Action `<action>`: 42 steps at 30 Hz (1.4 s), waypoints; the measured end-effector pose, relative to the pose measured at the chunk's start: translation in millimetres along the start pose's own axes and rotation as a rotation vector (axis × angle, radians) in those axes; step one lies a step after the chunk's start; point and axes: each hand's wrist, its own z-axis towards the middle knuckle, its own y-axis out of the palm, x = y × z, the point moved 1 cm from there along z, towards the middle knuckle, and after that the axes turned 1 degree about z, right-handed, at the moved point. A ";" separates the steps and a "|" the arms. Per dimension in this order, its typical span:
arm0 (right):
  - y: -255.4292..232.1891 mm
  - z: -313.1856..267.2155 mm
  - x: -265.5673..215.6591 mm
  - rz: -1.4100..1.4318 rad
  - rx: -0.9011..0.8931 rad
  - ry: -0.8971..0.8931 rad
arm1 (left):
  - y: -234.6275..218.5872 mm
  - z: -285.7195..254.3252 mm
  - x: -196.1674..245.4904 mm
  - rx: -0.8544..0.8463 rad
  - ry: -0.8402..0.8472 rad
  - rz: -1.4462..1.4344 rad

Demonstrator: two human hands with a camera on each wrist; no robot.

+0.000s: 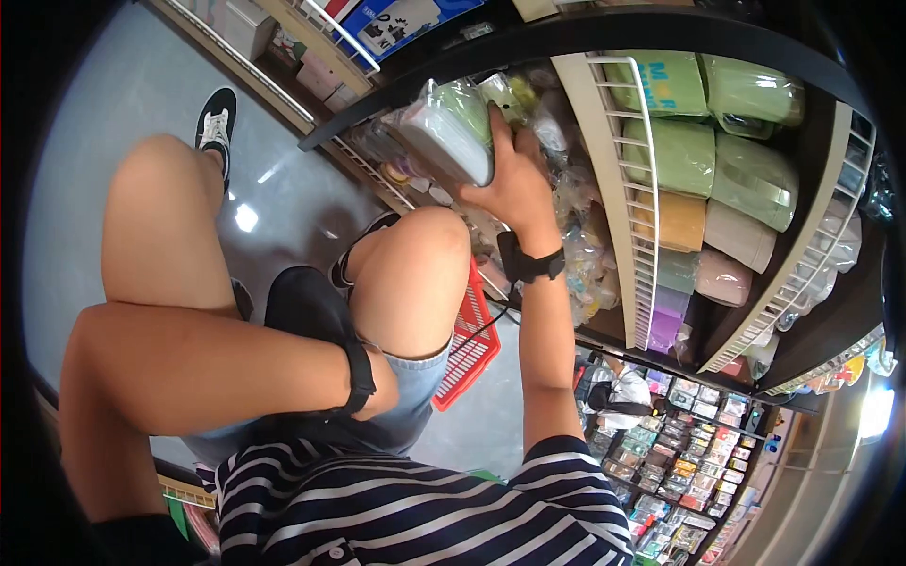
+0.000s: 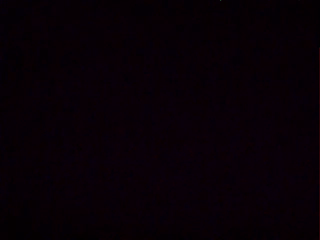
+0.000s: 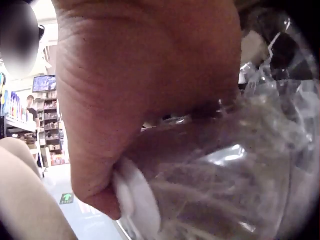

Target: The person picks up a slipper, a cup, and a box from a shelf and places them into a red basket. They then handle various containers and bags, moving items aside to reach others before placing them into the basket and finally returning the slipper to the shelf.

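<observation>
My right hand (image 1: 521,189) reaches up to a shelf and grips a package in clear plastic wrap (image 1: 442,132), white in front with pale green behind. In the right wrist view the thumb presses a white edge (image 3: 137,197) of it, while the crinkled wrap (image 3: 225,170) fills the space below the palm. Other bagged goods (image 1: 576,217) crowd around on the same shelf. My left forearm lies across my lap; just past its black wristband, only a little of the left hand (image 1: 380,385) shows by the right knee. The left wrist view is black.
Wire rails (image 1: 645,189) front a shelf of green wrapped packages (image 1: 675,156). On the floor beside my leg stands a red basket (image 1: 481,330). A person in white (image 1: 625,396) is near a wall of small hanging goods (image 1: 679,462).
</observation>
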 end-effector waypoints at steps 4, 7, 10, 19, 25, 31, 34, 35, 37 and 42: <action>28.0 6.2 -4.2 -0.112 0.239 -0.185 | 10.1 9.1 -0.7 0.034 -0.020 0.064; 48.0 13.9 2.9 0.101 0.256 -0.279 | 8.8 6.2 1.1 0.062 -0.028 0.021; 70.9 22.1 21.2 0.474 0.196 -0.355 | 8.2 6.0 -0.3 0.065 0.015 0.036; 41.7 -3.9 16.5 0.567 0.204 -0.286 | 6.3 5.2 0.8 0.088 0.011 0.008; 12.1 -21.9 3.5 0.353 0.545 0.035 | 2.8 3.6 -0.3 0.064 0.019 0.003; 29.5 9.4 -10.5 -0.230 0.600 0.101 | -1.8 -1.5 -0.9 0.051 0.014 -0.050; 47.5 28.8 -8.1 -0.434 0.744 -0.042 | -5.9 -7.5 0.7 0.033 -0.007 -0.059; 57.5 39.4 -2.7 -0.467 0.770 -0.174 | -5.5 -7.8 0.2 0.046 -0.014 -0.067; 59.6 49.0 2.1 -0.403 0.789 -0.299 | -2.3 -6.3 0.1 0.048 -0.027 -0.063; 55.0 62.7 23.2 -0.231 0.724 -0.354 | -0.6 -3.7 -0.6 0.022 -0.048 -0.039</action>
